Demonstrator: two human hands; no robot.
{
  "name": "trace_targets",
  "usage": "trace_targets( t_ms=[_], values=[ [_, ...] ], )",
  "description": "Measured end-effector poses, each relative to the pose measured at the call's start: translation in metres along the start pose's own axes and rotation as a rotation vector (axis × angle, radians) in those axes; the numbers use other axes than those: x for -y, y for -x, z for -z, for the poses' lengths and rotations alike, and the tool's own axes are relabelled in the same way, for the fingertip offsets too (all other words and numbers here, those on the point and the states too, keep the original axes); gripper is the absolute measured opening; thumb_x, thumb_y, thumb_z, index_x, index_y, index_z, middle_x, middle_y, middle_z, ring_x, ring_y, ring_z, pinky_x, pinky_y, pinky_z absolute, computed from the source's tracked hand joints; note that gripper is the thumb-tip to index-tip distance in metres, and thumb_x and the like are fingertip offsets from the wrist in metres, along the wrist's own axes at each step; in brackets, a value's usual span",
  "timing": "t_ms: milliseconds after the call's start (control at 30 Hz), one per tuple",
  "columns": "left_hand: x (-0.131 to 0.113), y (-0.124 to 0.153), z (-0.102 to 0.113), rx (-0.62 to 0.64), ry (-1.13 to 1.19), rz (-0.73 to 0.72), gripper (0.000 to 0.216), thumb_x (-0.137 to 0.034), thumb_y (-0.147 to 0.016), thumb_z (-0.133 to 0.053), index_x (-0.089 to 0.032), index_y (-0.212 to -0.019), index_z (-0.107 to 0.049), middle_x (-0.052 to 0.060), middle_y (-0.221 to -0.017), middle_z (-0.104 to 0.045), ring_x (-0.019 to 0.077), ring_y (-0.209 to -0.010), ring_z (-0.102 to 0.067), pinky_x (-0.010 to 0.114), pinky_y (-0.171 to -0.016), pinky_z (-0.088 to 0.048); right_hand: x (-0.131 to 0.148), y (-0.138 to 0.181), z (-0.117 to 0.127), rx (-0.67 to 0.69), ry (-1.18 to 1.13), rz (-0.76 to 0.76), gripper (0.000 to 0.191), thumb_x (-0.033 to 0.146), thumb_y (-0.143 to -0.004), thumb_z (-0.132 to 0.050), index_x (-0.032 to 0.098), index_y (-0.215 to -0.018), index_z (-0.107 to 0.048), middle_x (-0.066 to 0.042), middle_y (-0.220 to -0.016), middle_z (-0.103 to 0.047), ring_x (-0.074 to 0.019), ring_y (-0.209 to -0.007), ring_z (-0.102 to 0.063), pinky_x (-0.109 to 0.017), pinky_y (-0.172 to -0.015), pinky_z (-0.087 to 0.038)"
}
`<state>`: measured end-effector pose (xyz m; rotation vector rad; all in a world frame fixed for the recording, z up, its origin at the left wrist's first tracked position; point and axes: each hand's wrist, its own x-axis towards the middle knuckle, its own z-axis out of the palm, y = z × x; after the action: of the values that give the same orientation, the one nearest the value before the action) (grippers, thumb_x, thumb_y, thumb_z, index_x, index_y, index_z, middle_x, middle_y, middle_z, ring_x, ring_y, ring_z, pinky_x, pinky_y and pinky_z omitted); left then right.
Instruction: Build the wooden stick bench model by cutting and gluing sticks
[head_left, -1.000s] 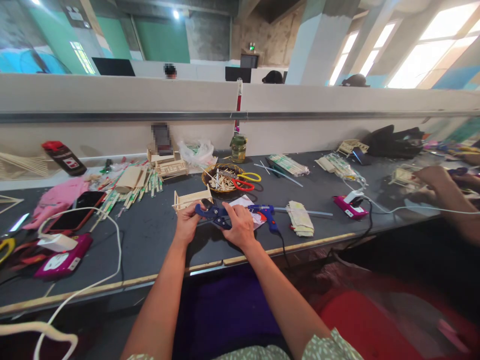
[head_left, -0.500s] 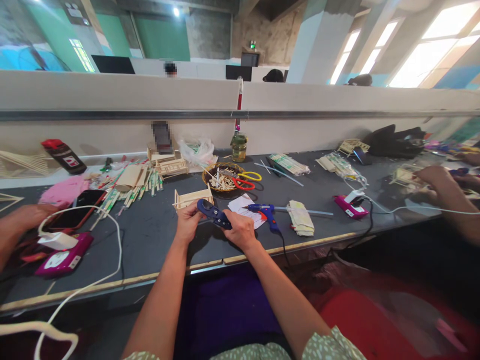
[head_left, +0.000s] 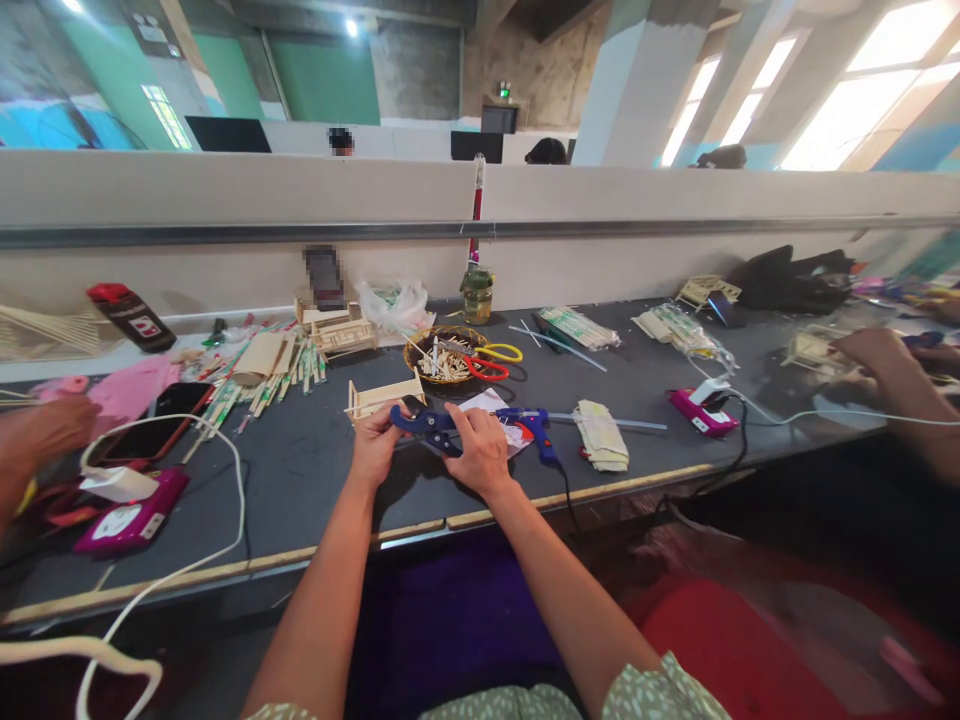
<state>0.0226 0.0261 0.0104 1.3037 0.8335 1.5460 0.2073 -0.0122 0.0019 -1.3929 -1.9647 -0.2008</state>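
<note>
My right hand (head_left: 480, 450) is wrapped round the handles of a blue hand cutter (head_left: 424, 420), its index finger raised along the upper handle. The cutter's head points left, towards my left hand (head_left: 375, 442). My left fingers are pinched together at the jaws; what they hold is too small or hidden to make out. Just behind my left hand a small wooden stick frame (head_left: 386, 392) stands on the table. A blue glue gun (head_left: 534, 425) with a long clear glue stick lies right of my right hand, partly over a white paper (head_left: 484, 400).
Behind my hands sits a basket (head_left: 409, 362) of small wood pieces with red-and-yellow scissors (head_left: 491, 368). A folded cloth (head_left: 602, 437) lies right. Purple power blocks (head_left: 139, 515) with white cables flank me. Co-workers' hands (head_left: 56, 435) reach in on both sides. Sticks (head_left: 277, 365) lie back left.
The cutter's handles have spread apart and its jaws look wider. My right index finger has lifted. At the left, the co-worker's hand has shifted slightly.
</note>
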Motion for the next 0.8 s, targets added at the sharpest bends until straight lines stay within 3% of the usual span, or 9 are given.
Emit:
trace_targets(
  t_ms=[500, 800],
  values=[
    [-0.0021, -0.0003, 0.0005, 0.016, -0.023, -0.026, 0.017, -0.030, -0.070, -0.080, -0.015, -0.070, -0.071, -0.001, -0.064, -0.058, 0.0090, -0.057, -0.048, 0.021, -0.055, -0.039, 0.0010, 0.0017, 0.0001, 0.002, -0.023, -0.013, 0.059, 0.043, -0.080, -0.067, 0.020, -0.133, -0.054, -0.007, -0.094, -0.061, -0.0232, -0.087, -0.055, -0.033, -0.080, -0.041],
    [-0.0012, -0.0013, 0.0030, 0.033, -0.055, -0.033, 0.021, -0.032, -0.071, -0.079, -0.015, -0.064, -0.070, 0.001, -0.066, -0.061, 0.0107, -0.059, -0.049, 0.022, -0.056, -0.039, -0.0003, 0.0056, -0.0038, 0.068, -0.052, -0.017, 0.044, 0.036, -0.081, -0.067, 0.023, -0.122, -0.060, -0.004, -0.087, -0.067, -0.0190, -0.081, -0.062, -0.026, -0.070, -0.039]
  ],
)
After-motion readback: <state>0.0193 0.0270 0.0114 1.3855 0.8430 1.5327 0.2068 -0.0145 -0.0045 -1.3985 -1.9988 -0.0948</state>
